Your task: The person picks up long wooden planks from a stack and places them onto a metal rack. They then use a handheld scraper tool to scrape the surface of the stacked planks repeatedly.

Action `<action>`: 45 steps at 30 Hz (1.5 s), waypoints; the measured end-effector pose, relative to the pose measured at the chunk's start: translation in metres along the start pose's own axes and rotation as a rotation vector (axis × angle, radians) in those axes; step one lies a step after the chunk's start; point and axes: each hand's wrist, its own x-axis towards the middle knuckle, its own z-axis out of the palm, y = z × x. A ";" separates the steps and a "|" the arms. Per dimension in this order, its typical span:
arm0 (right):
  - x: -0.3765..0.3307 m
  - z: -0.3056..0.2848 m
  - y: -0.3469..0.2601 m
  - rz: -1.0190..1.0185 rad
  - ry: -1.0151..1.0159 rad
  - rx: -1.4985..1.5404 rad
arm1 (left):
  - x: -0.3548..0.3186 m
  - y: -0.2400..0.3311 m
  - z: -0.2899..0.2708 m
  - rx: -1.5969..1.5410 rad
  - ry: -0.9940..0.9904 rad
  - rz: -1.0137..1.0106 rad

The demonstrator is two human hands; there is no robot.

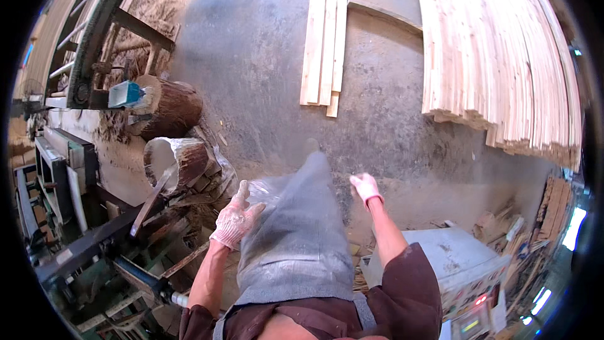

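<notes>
Both sides of grey apron [296, 233], I log: left hand [235, 219] spread, empty; right hand [366, 188] loosely curled, contents unclear.

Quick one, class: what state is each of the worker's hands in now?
Left hand: open, no held object visible.
Right hand: too blurred to tell open from closed; no held object visible.

Brown short-sleeved shirt [406, 293], grey apron [296, 233], pale gloves [233, 223]
</notes>
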 end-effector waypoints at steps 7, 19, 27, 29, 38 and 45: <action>0.249 0.079 -0.202 -0.143 0.094 -0.180 | 0.235 -0.009 -0.031 0.417 0.035 0.199; 0.552 0.216 -0.288 0.100 0.238 -0.501 | 0.481 -0.016 -0.112 0.564 0.068 0.368; 0.568 0.255 -0.281 0.114 0.205 -0.575 | 0.518 -0.017 -0.123 0.550 0.000 0.426; 0.565 0.251 -0.273 0.080 0.239 -0.648 | 0.528 -0.005 -0.126 0.566 -0.023 0.468; 0.425 0.172 -0.380 0.057 0.189 -0.602 | 0.512 -0.039 -0.194 -0.559 -0.238 0.103; 0.176 0.072 -0.496 -0.069 0.040 -0.391 | 0.486 -0.025 -0.231 -0.912 -0.503 -0.084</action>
